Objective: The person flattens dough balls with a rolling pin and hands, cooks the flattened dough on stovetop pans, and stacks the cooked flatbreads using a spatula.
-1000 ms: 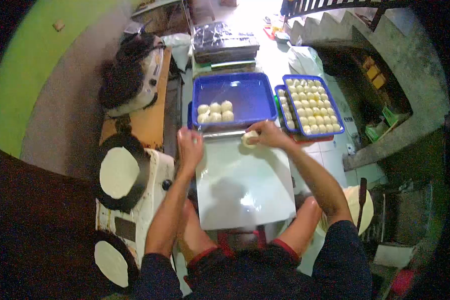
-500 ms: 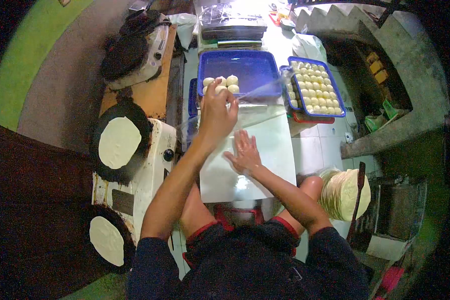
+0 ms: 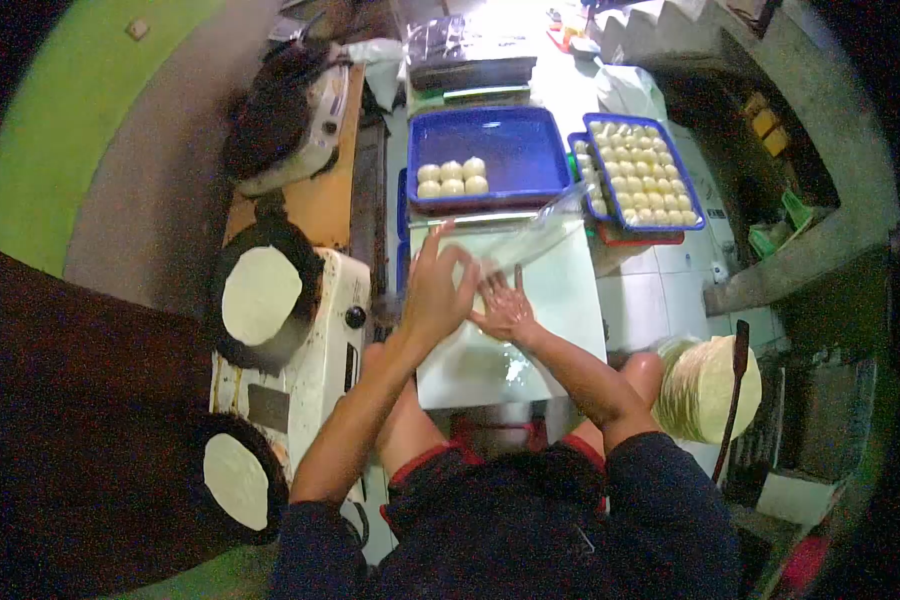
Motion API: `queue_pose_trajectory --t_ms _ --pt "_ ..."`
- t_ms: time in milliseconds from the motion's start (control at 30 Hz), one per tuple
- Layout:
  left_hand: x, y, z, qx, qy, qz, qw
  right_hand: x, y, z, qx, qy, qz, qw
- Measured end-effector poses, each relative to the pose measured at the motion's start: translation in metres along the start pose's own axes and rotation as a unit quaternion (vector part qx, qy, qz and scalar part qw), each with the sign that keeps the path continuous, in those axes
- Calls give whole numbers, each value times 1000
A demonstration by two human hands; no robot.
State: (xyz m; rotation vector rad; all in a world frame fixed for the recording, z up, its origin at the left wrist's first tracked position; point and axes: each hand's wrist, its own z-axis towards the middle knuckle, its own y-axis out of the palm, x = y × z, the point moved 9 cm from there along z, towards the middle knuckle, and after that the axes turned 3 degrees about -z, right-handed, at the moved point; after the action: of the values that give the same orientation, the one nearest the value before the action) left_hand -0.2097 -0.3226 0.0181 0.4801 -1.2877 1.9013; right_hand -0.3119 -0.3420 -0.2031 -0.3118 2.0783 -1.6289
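Note:
My left hand (image 3: 438, 285) is raised over the white board (image 3: 560, 300), thumb and fingers pinched on a clear plastic sheet (image 3: 545, 228) that stretches toward the right. My right hand (image 3: 507, 308) lies beside it with fingers spread, over the board. A pale patch of dough shows partly between the hands; its shape is hidden. Beyond the board, a blue tray (image 3: 515, 150) holds several round dough balls (image 3: 452, 178) at its near left corner.
Dough balls fill another blue tray (image 3: 642, 175) at the right. At the left, flat dough rounds lie on two dark pans (image 3: 260, 295) (image 3: 238, 480) by a white stove (image 3: 345, 290). A stack of flatbreads (image 3: 715, 388) with a dark stick stands right.
My right hand has let go of the dough ball and moved from the tray's near edge to the board's middle. My left hand has moved right and lifted the plastic sheet.

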Motion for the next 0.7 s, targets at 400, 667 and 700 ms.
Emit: queue_pose_trajectory --t_ms 400,667,700 --pt "-31 145 -205 -166 -6 47 985 193 -112 13 188 44 119 974" --pt "-67 179 -245 -260 -40 176 949 24 -49 100 150 -41 -1 988" --pt "-74 183 -249 -266 -67 153 949 11 -55 75 124 -57 32 990"
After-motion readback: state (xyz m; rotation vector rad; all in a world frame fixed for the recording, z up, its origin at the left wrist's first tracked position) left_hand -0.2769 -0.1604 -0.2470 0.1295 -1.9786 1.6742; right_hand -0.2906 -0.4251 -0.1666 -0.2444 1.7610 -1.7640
